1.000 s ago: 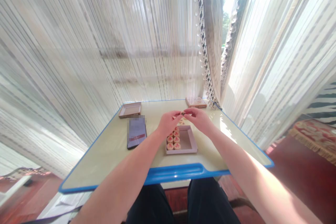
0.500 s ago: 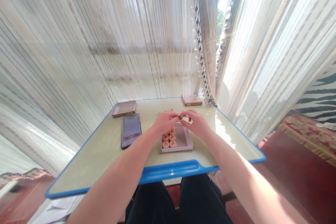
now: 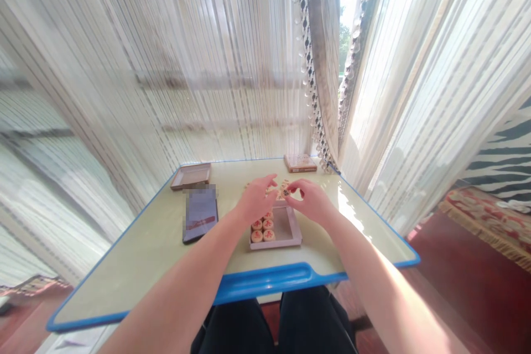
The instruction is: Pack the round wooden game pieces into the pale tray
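Observation:
A round xiangqi piece with a dark character point(image 3: 286, 193) is pinched between the thumb and fingers of my right hand point(image 3: 311, 199), above the far edge of a shallow open box point(image 3: 282, 243). My left hand point(image 3: 256, 198) hovers over the box's far left part, thumb and fingers apart, with nothing seen in it. Xiangqi pieces with red characters point(image 3: 269, 235) lie in rows along the box's left side; my left hand hides the far ones. The right part of the box shows its bare bottom. More loose pieces point(image 3: 285, 183) lie on the table beyond the box, partly hidden by my hands.
A phone point(image 3: 201, 211) lies left of the box on the blue-edged table point(image 3: 153, 265). An open box lid point(image 3: 191, 176) is at the far left corner, and a closed flat box point(image 3: 300, 163) at the far right. String curtains point(image 3: 232, 66) hang behind the table.
Both hands were together at the dark-lettered piece. My left hand has come away from it with its fingers spread, while my right hand keeps the piece. The view has shifted slightly.

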{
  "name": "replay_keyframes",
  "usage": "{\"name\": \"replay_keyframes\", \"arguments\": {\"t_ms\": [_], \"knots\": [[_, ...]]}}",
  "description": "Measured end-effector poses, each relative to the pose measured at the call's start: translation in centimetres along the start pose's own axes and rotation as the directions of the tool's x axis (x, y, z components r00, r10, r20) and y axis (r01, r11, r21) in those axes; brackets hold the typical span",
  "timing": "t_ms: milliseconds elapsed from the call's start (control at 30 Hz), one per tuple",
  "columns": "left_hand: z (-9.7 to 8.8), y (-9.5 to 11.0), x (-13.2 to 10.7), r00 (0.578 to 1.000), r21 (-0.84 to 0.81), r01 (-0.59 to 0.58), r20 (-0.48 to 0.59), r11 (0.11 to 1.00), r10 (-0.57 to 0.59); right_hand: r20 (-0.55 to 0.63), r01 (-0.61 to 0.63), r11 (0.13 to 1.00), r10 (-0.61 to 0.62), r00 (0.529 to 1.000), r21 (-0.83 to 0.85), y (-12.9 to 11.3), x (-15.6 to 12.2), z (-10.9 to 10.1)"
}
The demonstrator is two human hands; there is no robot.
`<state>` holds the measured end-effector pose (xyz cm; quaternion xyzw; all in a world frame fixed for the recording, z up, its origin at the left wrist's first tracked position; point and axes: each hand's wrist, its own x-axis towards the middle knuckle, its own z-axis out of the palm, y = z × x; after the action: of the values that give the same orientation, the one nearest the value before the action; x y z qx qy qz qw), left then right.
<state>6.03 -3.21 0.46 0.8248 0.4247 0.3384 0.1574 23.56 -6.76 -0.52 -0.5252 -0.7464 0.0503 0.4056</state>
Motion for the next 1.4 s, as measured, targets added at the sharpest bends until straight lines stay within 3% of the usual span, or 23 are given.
{"name": "replay_keyframes", "arguments": {"t_ms": [67, 333, 800, 1067, 1400], "knots": [[-0.1, -0.3, 0.0, 0.999, 0.075, -0.043, -0.023, 0.996, 0.044, 0.043, -0.029, 0.999, 0.031, 0.999, -0.042, 0.0, -0.1, 0.0], [0.2, -0.6, -0.2, 0.978, 0.224, -0.152, 0.173, 0.963, 0.115, 0.292, -0.025, 0.966, 0.102, 0.951, -0.258, -1.3, -0.8, 0.7], [0.5, -0.9, -0.1, 0.973, 0.242, -0.17, 0.198, 0.955, 0.123, 0.283, -0.064, 0.901, 0.202, 0.938, -0.429, -1.4, -0.7, 0.5], [0.4, -0.7, -0.1, 0.969, 0.234, -0.18, 0.207, 0.956, 0.132, 0.318, 0.009, 0.932, 0.114, 0.941, -0.361, -1.7, -0.7, 0.7], [0.4, -0.8, -0.2, 0.969, 0.268, -0.177, 0.216, 0.947, 0.12, 0.305, -0.073, 0.912, 0.209, 0.929, -0.403, -1.2, -0.4, 0.8]]}}
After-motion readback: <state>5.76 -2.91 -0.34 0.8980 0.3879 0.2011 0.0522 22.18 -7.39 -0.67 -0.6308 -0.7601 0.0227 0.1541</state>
